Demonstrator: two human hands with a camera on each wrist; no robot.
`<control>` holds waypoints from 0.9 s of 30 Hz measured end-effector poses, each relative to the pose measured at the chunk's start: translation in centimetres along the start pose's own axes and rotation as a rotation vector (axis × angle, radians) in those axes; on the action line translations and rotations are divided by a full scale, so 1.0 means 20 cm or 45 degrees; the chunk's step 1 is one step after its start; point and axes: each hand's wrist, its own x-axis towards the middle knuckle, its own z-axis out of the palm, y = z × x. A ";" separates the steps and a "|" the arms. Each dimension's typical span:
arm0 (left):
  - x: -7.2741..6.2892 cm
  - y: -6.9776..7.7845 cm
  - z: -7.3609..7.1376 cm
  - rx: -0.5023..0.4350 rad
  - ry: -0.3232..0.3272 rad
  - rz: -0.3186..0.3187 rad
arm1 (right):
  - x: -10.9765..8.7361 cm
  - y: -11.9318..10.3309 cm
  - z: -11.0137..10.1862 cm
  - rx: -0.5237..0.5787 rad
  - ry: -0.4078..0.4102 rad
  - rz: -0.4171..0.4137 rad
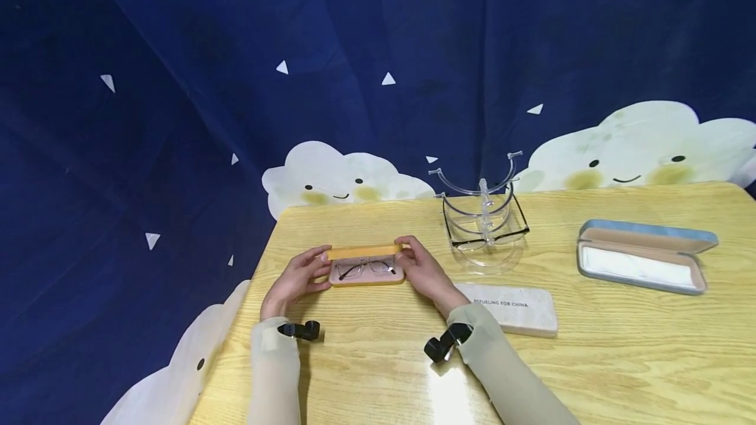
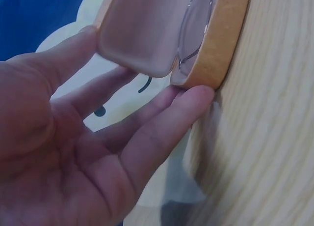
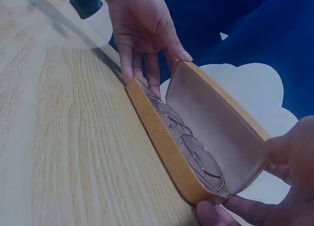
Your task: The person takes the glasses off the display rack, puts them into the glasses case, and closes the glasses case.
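A dark blue, lightly creased backdrop (image 1: 336, 25) fills the top and left of the frame, dotted with small white triangles (image 1: 388, 79). White cartoon clouds (image 1: 650, 126) with drawn faces sit at centre, right and lower left. Below spreads a yellowish wood-grain worktop (image 1: 366, 366), a bright reflection (image 1: 450, 395) near bottom centre.

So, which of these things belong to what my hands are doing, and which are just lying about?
Part of the job, it seems:
orange glasses case, open
wire-framed glasses, lying in it
your left hand and right hand, holding the case

Apparently just lying about:
pale case lettered "REFUELING FOR CHINA", shut
blue case, open, with a white item inside
clear stand, with dark-framed glasses on it
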 end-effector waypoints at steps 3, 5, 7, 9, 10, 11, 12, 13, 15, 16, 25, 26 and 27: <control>-0.01 -0.01 -0.01 0.008 -0.022 0.014 | 0.00 0.01 -0.01 -0.015 -0.003 -0.019; -0.01 -0.02 0.00 0.044 -0.014 0.014 | 0.00 0.01 -0.01 -0.017 -0.005 -0.015; 0.00 -0.02 0.01 0.087 -0.002 0.016 | -0.01 0.01 -0.01 -0.015 -0.002 0.001; 0.00 -0.02 0.01 0.119 0.002 0.008 | -0.01 0.01 -0.01 -0.006 -0.008 0.020; 0.00 -0.02 0.02 0.124 -0.004 0.003 | -0.01 0.01 -0.02 0.000 -0.005 0.032; 0.00 -0.01 0.02 0.116 0.001 -0.008 | -0.01 0.01 -0.02 0.007 -0.004 0.044; 0.00 0.00 0.02 0.099 0.003 -0.022 | -0.01 0.01 -0.02 0.014 -0.005 0.056; -0.01 0.00 0.02 0.080 0.012 -0.039 | -0.01 0.01 -0.02 0.018 -0.008 0.068; -0.01 0.02 0.03 0.056 0.039 -0.072 | 0.00 0.00 -0.02 0.009 -0.006 0.087; -0.01 0.02 0.03 0.050 0.054 -0.081 | 0.00 0.00 -0.02 0.002 -0.003 0.095; 0.02 0.06 0.09 0.065 0.267 -0.115 | 0.01 -0.01 -0.02 -0.032 0.009 0.087; 0.02 0.07 0.10 0.067 0.275 -0.114 | 0.01 -0.01 -0.02 -0.031 0.009 0.092; 0.02 0.07 0.10 0.065 0.277 -0.112 | 0.01 -0.01 -0.03 -0.030 0.008 0.098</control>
